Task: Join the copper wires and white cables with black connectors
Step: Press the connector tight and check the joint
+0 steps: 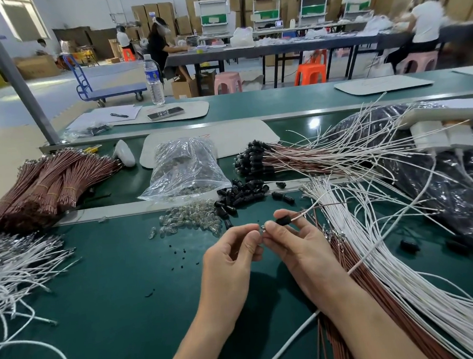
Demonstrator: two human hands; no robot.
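Observation:
My right hand (291, 241) pinches a black connector (283, 221) with a white cable and a copper wire running out of it to the right. My left hand (231, 253) meets it fingertip to fingertip and pinches a small metal end (262, 228) at the connector's mouth. Loose black connectors (241, 196) lie in a heap just beyond my hands. White cables (377, 253) and copper wires (359, 277) fan out on the green mat under my right forearm. Finished wires with black connectors (252, 158) lie farther back.
Small clear bulbs (189, 218) are scattered left of the connectors, with a clear bag (184, 166) behind them. Bundled copper wires (46, 185) and white cables (13, 267) lie at the left. A black bag (457, 190) fills the right. People sit at far tables.

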